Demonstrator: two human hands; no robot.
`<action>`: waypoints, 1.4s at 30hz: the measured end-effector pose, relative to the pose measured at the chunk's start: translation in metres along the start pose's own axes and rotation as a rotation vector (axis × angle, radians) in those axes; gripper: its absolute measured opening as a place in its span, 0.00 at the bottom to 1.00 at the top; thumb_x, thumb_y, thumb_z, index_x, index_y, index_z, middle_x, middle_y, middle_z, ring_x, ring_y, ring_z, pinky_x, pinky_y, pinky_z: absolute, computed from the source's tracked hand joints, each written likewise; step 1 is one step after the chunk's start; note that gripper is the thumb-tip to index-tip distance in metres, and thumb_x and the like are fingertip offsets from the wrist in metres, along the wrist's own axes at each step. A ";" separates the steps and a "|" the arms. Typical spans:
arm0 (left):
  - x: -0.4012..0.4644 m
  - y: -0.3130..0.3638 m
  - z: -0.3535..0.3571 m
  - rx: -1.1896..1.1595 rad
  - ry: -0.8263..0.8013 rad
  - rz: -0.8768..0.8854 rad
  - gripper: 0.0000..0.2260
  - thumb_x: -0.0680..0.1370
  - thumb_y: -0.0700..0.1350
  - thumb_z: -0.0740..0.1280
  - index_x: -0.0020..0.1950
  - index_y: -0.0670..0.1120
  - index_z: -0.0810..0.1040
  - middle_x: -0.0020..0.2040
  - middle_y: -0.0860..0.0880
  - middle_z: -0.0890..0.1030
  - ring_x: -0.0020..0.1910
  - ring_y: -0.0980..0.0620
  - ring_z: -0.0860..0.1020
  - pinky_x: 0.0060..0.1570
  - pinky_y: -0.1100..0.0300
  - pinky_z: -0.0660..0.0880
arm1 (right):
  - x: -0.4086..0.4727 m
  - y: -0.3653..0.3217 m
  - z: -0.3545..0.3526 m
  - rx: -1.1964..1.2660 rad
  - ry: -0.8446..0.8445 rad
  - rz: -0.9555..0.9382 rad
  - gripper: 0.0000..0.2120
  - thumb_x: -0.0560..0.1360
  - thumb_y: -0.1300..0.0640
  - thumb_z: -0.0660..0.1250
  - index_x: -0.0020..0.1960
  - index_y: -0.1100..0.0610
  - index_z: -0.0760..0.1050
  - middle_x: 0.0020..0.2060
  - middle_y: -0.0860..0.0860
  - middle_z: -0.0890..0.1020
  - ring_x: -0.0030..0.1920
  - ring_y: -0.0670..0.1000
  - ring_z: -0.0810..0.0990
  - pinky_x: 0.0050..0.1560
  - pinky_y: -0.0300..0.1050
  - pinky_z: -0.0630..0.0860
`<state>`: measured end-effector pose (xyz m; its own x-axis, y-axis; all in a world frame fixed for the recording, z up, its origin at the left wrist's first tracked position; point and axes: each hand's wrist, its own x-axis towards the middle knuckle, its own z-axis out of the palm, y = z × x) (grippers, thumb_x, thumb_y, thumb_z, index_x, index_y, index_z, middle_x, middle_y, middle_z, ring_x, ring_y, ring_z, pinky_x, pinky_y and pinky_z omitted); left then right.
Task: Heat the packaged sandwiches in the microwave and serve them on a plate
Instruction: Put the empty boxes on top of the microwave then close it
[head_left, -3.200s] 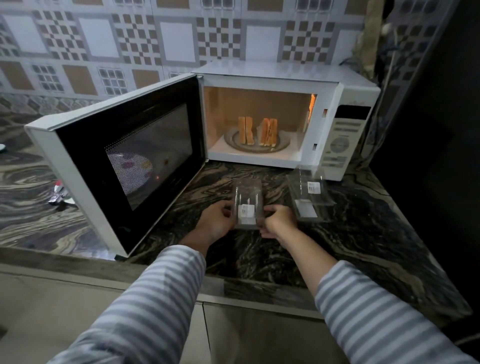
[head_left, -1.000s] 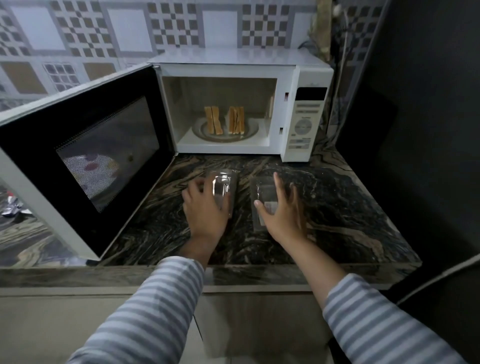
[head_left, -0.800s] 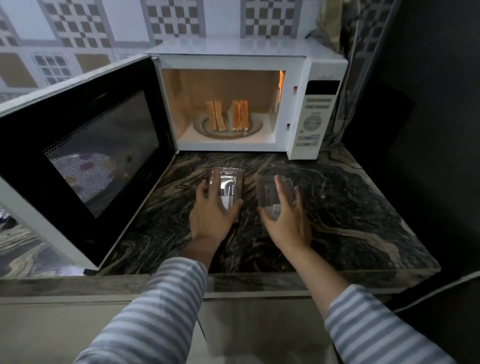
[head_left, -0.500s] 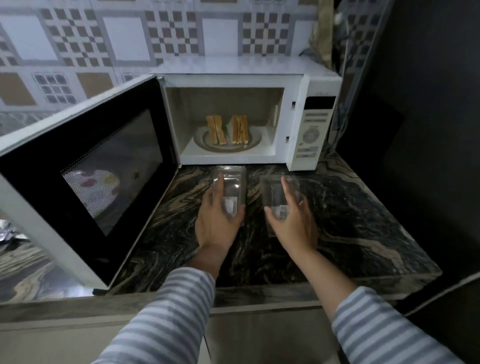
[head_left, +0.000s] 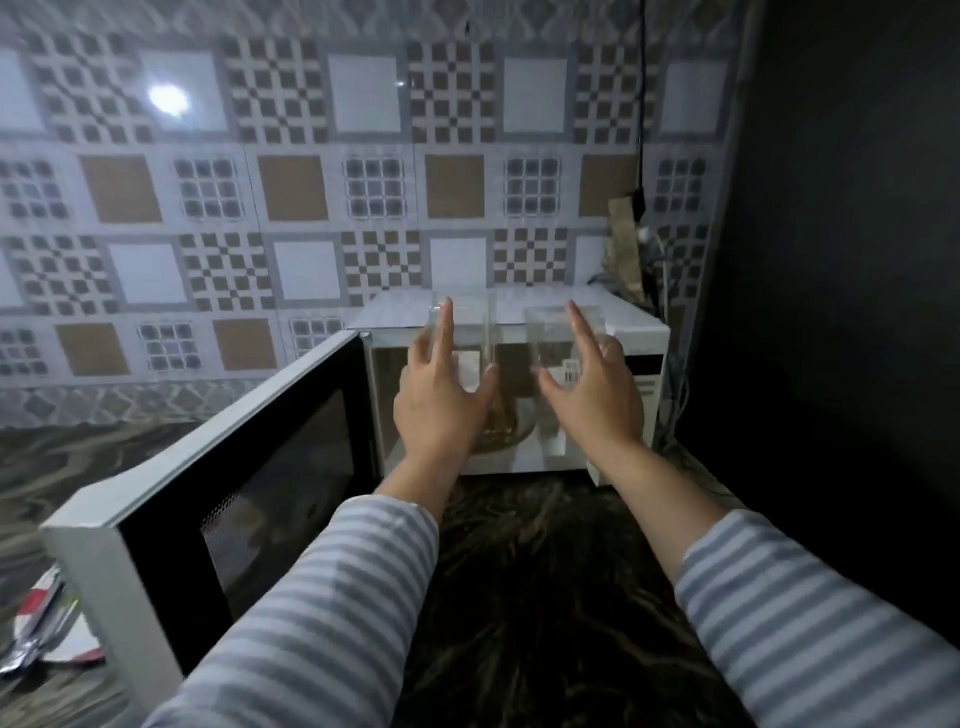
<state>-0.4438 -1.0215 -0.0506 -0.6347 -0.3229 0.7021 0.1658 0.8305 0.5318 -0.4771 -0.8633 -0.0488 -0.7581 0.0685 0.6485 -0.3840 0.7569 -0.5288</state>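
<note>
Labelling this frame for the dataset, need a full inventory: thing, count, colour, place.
microwave: 1, white, back of the counter against the tiled wall
microwave door: 1, black window in white frame, swung open to the left
sandwiches: count unclear, tan, inside the microwave, mostly hidden behind the hands
clear packages: 2, transparent, empty-looking, one raised in each hand in front of the microwave; right one has a barcode label
counter: 1, dark marbled, foreground
wrapper: 1, red, white and silver, counter far left
cable: 1, black, hanging down the wall at right
left hand: holding the left package
right hand: holding the right package
sleeves: 2, grey-and-white striped
</note>
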 end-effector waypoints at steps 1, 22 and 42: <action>0.014 0.002 0.001 0.008 0.007 -0.004 0.38 0.75 0.61 0.65 0.76 0.65 0.43 0.74 0.49 0.64 0.63 0.45 0.74 0.46 0.49 0.79 | 0.014 -0.005 0.000 -0.003 -0.001 -0.003 0.36 0.74 0.37 0.63 0.74 0.32 0.44 0.69 0.54 0.66 0.57 0.57 0.77 0.45 0.52 0.80; 0.200 -0.036 0.104 0.240 -0.201 -0.307 0.37 0.75 0.62 0.63 0.77 0.61 0.47 0.74 0.45 0.65 0.67 0.41 0.71 0.59 0.47 0.72 | 0.223 0.003 0.119 -0.047 -0.249 0.120 0.36 0.74 0.37 0.63 0.75 0.37 0.47 0.72 0.56 0.64 0.65 0.62 0.71 0.58 0.55 0.76; 0.122 -0.015 0.047 0.301 -0.082 -0.130 0.28 0.76 0.61 0.59 0.74 0.51 0.62 0.74 0.48 0.64 0.72 0.42 0.62 0.66 0.44 0.63 | 0.131 -0.006 0.056 -0.263 -0.240 -0.034 0.25 0.77 0.41 0.60 0.71 0.49 0.66 0.72 0.54 0.65 0.69 0.58 0.65 0.66 0.55 0.67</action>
<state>-0.5592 -1.0517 0.0043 -0.6963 -0.4073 0.5910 -0.1429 0.8856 0.4420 -0.6036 -0.8955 0.0092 -0.8615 -0.0905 0.4997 -0.2858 0.8997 -0.3299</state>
